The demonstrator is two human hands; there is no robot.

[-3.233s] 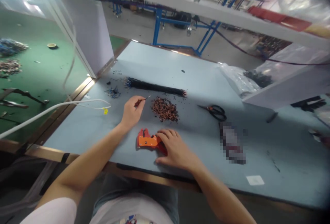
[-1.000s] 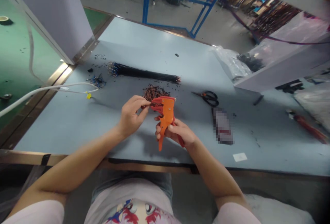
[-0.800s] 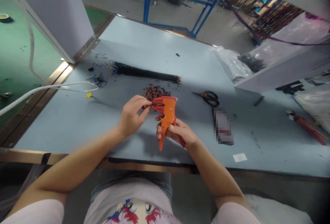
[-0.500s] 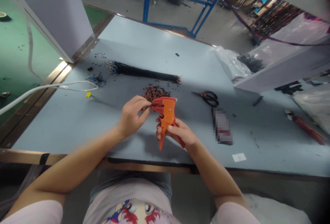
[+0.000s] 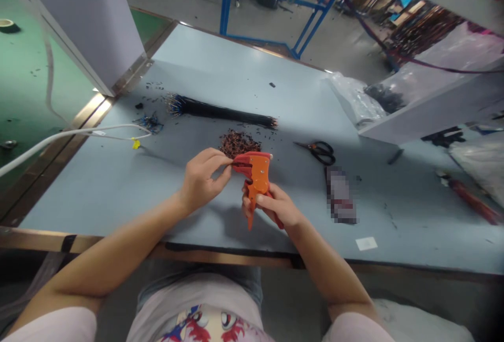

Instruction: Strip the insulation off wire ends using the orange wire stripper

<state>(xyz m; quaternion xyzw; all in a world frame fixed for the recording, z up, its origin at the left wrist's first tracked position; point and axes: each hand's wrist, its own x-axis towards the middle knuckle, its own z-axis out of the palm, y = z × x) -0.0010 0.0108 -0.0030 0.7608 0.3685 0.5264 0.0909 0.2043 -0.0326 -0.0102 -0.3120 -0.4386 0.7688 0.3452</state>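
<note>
My right hand [image 5: 277, 206] is wrapped around the handles of an orange and red wire stripper [image 5: 260, 174], whose jaws point left. At those jaws, my left hand [image 5: 207, 179] pinches a small dark wire [image 5: 233, 163] between thumb and fingers; most of it is hidden by the fingertips and the tool. Just behind the jaws lies a heap of short brown and black wire pieces [image 5: 240, 143]. A long bundle of black wires [image 5: 224, 113] rests farther back, with bare or coloured ends showing at both sides.
Black-handled scissors [image 5: 321, 150] and a blurred-out flat object [image 5: 340, 195] lie to the right, near a white card [image 5: 366, 243]. On the left are a white cable [image 5: 79, 131] with a yellow tag [image 5: 136, 143] and a small wire cluster [image 5: 150, 122]. Plastic bags [image 5: 360, 100] sit at the back right.
The wire stripper and my right hand have shifted slightly right and down. My left hand stays pinched at the jaws, and the things on the table lie as before.
</note>
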